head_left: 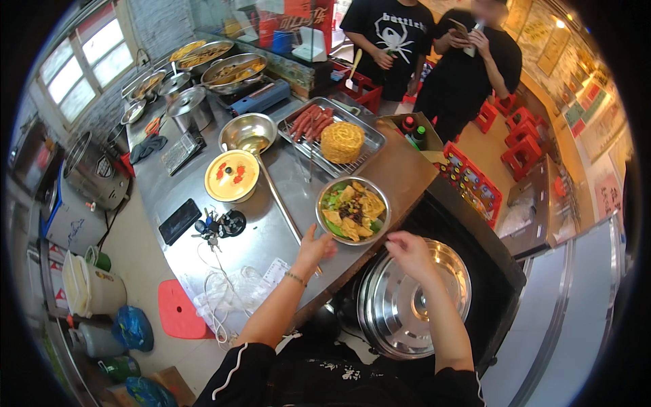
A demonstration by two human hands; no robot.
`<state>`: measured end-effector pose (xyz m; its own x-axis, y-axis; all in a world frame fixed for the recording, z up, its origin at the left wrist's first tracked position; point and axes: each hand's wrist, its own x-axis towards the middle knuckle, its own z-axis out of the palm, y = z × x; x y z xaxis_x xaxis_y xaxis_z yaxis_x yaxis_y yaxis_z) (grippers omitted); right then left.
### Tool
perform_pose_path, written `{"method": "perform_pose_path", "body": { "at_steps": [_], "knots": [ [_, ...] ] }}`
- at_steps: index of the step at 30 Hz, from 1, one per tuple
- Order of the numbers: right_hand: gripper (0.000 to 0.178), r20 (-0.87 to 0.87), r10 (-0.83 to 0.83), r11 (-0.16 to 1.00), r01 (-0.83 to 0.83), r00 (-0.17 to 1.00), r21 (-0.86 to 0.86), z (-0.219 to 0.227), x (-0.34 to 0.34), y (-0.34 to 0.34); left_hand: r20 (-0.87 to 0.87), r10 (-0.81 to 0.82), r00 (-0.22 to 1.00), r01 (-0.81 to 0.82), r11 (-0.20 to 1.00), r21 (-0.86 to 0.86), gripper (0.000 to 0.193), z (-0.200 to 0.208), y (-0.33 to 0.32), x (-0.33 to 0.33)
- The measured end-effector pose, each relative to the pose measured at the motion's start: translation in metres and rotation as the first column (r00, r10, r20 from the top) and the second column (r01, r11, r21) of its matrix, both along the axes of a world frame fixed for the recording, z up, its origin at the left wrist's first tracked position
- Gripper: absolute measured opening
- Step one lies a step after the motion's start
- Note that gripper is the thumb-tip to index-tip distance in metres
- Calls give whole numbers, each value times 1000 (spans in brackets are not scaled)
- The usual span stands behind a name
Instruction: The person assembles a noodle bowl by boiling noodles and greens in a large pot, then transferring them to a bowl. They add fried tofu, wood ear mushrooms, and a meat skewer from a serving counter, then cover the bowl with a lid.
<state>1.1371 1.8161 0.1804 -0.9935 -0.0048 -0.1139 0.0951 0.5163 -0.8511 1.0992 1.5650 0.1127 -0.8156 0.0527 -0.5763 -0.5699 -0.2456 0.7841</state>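
Note:
A metal bowl (353,242) of leafy greens, golden fried pieces and a dark topping (352,210) stands near the counter's right edge. My left hand (316,249) is just off its lower left side, fingers loosely spread and holding nothing. On the other side, my right hand (409,252) hovers by the bowl's lower right, fingers bent but apart, with nothing visible in them. Beneath my right forearm lies a large round shiny lid (393,305). A long metal handle (279,197) runs from a steel bowl (248,125) toward my left wrist.
A lidded yellow enamel pot (218,178), phone (180,222), keys (215,226) and plastic bags (237,288) lie on the steel counter. Behind the bowl, a rack tray (369,150) carries sausages (312,123) and a noodle stack (342,142). Two people stand beyond.

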Motion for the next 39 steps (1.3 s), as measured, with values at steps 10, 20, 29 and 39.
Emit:
{"method": "perform_pose_path", "body": {
  "at_steps": [10, 20, 29, 39],
  "knots": [
    [76, 26, 25, 872, -35, 999, 489, -29, -247, -213, -85, 72, 994, -72, 997, -4, 36, 33, -137, 99],
    [77, -139, -62, 817, 130, 988, 561, -66, -293, -240, -8, 306, 952, -306, 951, -38, 29, 25, -218, 130],
    [35, 75, -259, 963, 264, 963, -58, 20, -179, -90, -77, 226, 971, -227, 974, -4, 29, 44, -215, 91],
    [16, 334, -211, 907, 312, 918, -283, 3, -164, -48, -86, 63, 994, -62, 998, 13, 30, 53, -182, 79]
  ]
}}
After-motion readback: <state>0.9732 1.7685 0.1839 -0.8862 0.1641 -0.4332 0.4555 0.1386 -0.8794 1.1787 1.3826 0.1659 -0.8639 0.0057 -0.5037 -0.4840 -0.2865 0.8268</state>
